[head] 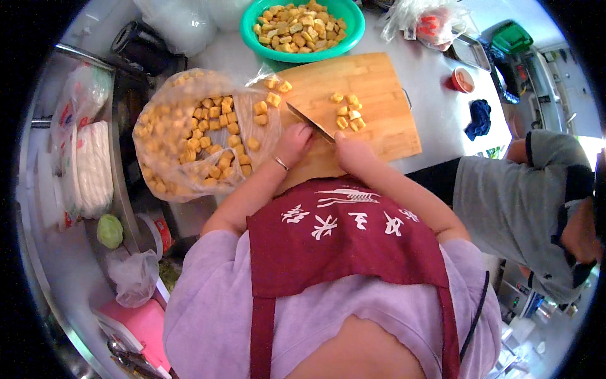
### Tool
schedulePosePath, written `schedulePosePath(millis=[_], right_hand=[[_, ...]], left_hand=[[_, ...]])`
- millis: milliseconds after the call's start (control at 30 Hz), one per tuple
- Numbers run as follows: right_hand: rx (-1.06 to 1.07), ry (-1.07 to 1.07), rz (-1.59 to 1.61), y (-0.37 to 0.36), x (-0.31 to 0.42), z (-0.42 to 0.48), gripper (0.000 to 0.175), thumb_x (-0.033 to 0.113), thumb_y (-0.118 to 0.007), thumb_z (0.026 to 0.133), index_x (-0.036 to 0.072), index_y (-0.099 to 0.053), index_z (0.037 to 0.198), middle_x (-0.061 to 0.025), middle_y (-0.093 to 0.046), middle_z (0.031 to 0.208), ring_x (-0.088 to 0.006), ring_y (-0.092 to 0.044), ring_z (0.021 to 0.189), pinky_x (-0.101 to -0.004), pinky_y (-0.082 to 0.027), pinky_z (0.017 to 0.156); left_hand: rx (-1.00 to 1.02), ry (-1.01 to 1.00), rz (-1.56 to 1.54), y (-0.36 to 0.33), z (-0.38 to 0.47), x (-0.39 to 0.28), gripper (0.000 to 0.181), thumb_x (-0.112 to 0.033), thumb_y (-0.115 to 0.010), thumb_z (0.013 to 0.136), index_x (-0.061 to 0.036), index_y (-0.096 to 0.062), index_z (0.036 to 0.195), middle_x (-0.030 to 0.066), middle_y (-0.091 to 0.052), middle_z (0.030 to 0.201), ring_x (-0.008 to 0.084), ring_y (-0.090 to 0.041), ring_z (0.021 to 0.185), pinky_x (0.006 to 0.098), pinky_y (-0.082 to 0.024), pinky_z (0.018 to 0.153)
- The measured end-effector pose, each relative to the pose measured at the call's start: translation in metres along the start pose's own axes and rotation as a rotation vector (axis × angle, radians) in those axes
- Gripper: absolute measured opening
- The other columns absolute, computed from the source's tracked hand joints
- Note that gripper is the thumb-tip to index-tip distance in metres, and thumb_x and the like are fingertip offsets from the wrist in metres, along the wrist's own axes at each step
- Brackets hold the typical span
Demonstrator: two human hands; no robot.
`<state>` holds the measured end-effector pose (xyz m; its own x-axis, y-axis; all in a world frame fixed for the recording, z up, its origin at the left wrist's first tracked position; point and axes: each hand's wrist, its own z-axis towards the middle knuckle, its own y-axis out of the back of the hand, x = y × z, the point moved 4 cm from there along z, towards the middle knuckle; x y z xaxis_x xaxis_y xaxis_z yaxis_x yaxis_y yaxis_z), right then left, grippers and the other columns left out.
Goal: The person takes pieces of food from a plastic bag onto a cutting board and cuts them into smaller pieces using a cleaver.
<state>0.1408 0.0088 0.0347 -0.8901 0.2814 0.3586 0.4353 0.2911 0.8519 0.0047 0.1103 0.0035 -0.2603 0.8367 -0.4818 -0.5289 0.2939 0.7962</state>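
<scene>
My right hand is closed around the handle of a kitchen knife. Its blade slants up and left over a wooden cutting board. Close to the near side of the blade, my left hand rests with curled fingers; whatever lies under them is hidden. Several cut fried tofu pieces lie on the board, right of the blade. At the left, a large clear plastic bag spreads open, full of golden fried tofu cubes. A few cubes sit at the bag's mouth, by the board's left edge.
Beyond the board stands a green basin heaped with tofu pieces. On the metal counter to the right are a small red cup and a dark blue cloth. Another person is close at my right.
</scene>
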Motion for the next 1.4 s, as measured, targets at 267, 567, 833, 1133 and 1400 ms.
schedulePosePath(millis=[267,567,833,1133,1400], right_hand=[[-0.205,-0.15,0.261,0.024,-0.018,-0.018,0.028,0.029,-0.047,0.091,0.002,-0.046,0.1,-0.0252,-0.062,0.081,-0.0431,-0.06,0.078,-0.052,-0.046,0.067],[0.085,0.008,0.204,-0.004,-0.038,-0.035,0.029,0.027,-0.051,0.089,0.0,-0.056,0.098,-0.0253,-0.062,0.09,-0.0422,-0.059,0.087,-0.0492,-0.046,0.078],[-0.159,-0.164,0.275,0.006,-0.058,-0.038,0.031,0.029,-0.047,0.091,0.0,-0.049,0.102,-0.0285,-0.06,0.087,-0.0453,-0.058,0.085,-0.0519,-0.045,0.076],[-0.16,-0.182,0.259,0.013,-0.039,-0.036,0.027,0.027,-0.049,0.09,0.0,-0.049,0.092,-0.0271,-0.061,0.08,-0.0445,-0.059,0.077,-0.0522,-0.045,0.068],[-0.126,-0.118,0.168,0.02,-0.019,-0.045,0.026,0.027,-0.049,0.09,0.002,-0.048,0.092,-0.0257,-0.061,0.075,-0.0445,-0.059,0.072,-0.0533,-0.045,0.065]], left_hand=[[-0.259,0.228,0.058,0.052,-0.007,0.019,0.024,-0.017,-0.065,0.076,-0.0049,-0.057,0.095,0.014,-0.056,0.102,0.032,-0.054,0.094,0.0419,-0.045,0.082],[-0.004,0.53,0.186,0.082,-0.027,0.072,0.036,-0.022,-0.072,0.072,-0.0063,-0.054,0.1,0.0141,-0.057,0.092,0.033,-0.056,0.089,0.0408,-0.047,0.079],[0.066,0.561,-0.095,0.057,-0.006,0.021,0.03,-0.024,-0.069,0.075,-0.0053,-0.051,0.09,0.0144,-0.059,0.087,0.0314,-0.059,0.08,0.0403,-0.047,0.068],[0.11,0.244,-0.035,0.0,-0.003,0.007,0.025,-0.023,-0.066,0.076,-0.0044,-0.054,0.087,0.0154,-0.057,0.09,0.0329,-0.055,0.084,0.0398,-0.046,0.073],[0.055,-0.019,-0.066,-0.004,-0.016,-0.009,0.019,-0.016,-0.063,0.078,-0.0033,-0.057,0.09,0.017,-0.057,0.095,0.0344,-0.055,0.088,0.0411,-0.046,0.076]])
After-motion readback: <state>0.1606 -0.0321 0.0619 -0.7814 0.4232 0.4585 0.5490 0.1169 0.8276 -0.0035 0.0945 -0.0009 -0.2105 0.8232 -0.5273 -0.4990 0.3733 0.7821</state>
